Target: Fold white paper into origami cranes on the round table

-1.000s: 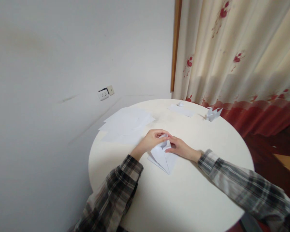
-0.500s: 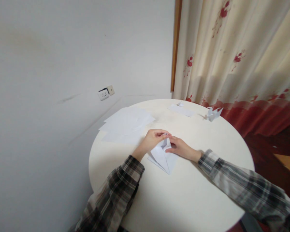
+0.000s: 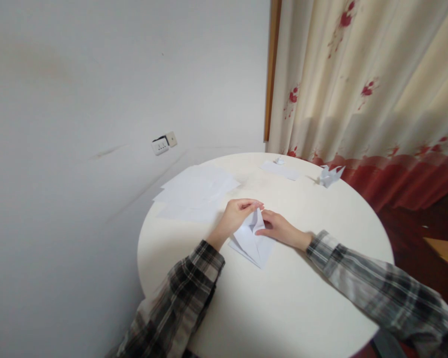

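A folded white paper (image 3: 251, 243) lies on the round white table (image 3: 302, 293), one corner pointing toward me and its upper flaps partly raised. My left hand (image 3: 238, 215) is closed at the far end of the paper, fingertips pinching its top. From the right, my right hand (image 3: 280, 228) grips the raised flap on the right side, thumb in front and fingers behind it. The fingertips of both hands are close together near the top of the paper.
Loose white sheets (image 3: 197, 186) overlap at the table's back left. A paper strip (image 3: 279, 170) with a small folded piece (image 3: 279, 161) lies at the back. A folded paper bird (image 3: 329, 176) stands at the back right, near the curtain (image 3: 358, 99).
The left fingertips have shifted slightly at the top of the paper. The right hand has hardly moved.
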`<state>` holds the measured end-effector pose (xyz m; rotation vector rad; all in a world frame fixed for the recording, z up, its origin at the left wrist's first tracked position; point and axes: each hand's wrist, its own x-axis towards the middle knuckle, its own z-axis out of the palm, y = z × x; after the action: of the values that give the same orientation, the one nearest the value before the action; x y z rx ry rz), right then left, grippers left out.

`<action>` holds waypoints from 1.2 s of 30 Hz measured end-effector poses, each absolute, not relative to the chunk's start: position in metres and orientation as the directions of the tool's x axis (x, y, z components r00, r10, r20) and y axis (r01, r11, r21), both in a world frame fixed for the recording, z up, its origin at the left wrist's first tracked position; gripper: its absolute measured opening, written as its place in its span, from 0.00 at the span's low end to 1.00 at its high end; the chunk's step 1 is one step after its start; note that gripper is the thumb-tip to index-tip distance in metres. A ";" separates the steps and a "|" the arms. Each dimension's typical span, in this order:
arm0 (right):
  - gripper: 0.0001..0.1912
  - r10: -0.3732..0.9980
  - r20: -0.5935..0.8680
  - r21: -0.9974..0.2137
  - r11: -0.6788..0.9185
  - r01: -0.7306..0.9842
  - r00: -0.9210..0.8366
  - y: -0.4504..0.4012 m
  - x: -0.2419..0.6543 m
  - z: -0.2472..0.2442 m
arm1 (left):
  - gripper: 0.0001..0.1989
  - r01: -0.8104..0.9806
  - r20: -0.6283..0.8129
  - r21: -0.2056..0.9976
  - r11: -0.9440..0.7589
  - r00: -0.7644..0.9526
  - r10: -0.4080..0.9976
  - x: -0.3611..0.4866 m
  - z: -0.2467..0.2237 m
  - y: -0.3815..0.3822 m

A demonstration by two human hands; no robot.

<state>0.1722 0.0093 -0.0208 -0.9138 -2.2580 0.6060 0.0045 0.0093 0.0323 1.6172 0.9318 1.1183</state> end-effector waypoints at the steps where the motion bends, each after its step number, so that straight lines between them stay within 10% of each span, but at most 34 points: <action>1: 0.11 0.732 0.374 -0.609 0.657 0.444 -0.570 0.009 0.172 -0.021 | 0.12 0.076 0.250 0.956 -0.283 0.293 0.923 0.005 0.032 0.009; 36: 0.11 0.760 0.364 -0.643 0.623 0.446 -0.538 0.007 0.170 -0.016 | 0.10 0.055 0.284 0.953 -0.299 0.185 0.941 0.009 0.037 0.005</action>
<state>0.1700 0.0066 -0.0157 -0.9411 -2.2119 0.6451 0.0089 0.0048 0.0368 1.5657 0.9801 1.2454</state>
